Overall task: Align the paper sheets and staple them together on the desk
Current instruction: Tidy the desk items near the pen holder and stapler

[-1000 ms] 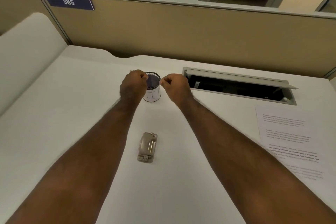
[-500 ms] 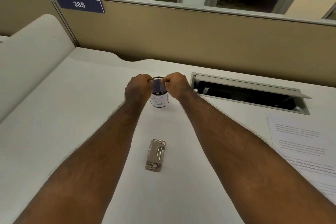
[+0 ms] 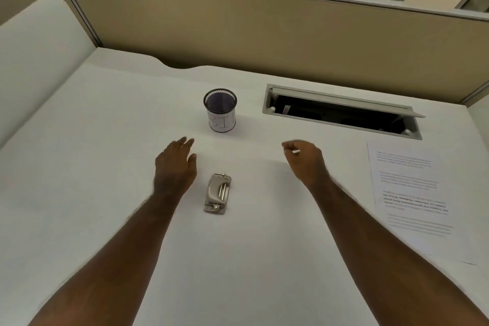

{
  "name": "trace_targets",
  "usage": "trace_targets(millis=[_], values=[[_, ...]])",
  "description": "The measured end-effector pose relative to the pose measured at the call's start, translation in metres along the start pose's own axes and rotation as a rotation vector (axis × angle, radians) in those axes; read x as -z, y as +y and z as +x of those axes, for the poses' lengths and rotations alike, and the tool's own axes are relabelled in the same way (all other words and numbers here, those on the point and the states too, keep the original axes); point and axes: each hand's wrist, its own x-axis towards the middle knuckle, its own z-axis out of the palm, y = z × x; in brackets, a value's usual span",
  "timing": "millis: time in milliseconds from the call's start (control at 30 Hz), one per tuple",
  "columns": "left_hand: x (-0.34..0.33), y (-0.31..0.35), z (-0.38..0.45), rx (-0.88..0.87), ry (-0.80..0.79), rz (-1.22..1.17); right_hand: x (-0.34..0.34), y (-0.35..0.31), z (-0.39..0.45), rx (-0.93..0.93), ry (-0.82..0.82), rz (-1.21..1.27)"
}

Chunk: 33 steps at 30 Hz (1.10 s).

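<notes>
The white table [image 3: 105, 193] carries the paper sheets [image 3: 412, 193], lying flat well to the right of the stapler [image 3: 217, 193]. A mesh cup [image 3: 221, 110] stands beyond the stapler. The left hand [image 3: 174, 167] hovers just left of the stapler, fingers [image 3: 185, 143] loosely spread, holding nothing. The right hand [image 3: 307, 160], right of the stapler, is curled, pinching a small pale object [image 3: 295, 151].

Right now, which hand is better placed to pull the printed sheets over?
Right. The right hand is nearer the printed sheets at the desk's right side, though it pinches a small white object. The open left hand sits beside the stapler.
</notes>
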Motion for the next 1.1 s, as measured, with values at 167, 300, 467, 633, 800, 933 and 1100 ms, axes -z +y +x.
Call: trace_targets(millis=[167, 300, 467, 633, 800, 933, 1100], values=[[-0.022, -0.025, -0.041, 0.037, -0.159, 0.15, -0.009, 0.05, -0.051, -0.088, -0.121, -0.097], [-0.033, -0.03, -0.049, 0.039, -0.202, 0.153, -0.016, 0.056, -0.059, -0.057, -0.17, -0.2], [-0.038, -0.03, -0.048, 0.05, -0.189, 0.135, -0.023, 0.05, -0.055, -0.031, -0.161, -0.34], [-0.039, -0.031, -0.048, 0.046, -0.179, 0.142, -0.026, 0.04, -0.048, 0.003, -0.161, -0.473], [-0.041, -0.033, -0.049, 0.038, -0.176, 0.138, -0.031, 0.021, -0.037, -0.072, -0.133, -0.578], [-0.04, -0.032, -0.05, 0.046, -0.174, 0.124, -0.034, 0.015, -0.036, -0.129, -0.161, -0.637], [-0.035, -0.028, -0.052, 0.029, -0.142, 0.119, -0.037, 0.014, -0.043, -0.116, -0.199, -0.673]])
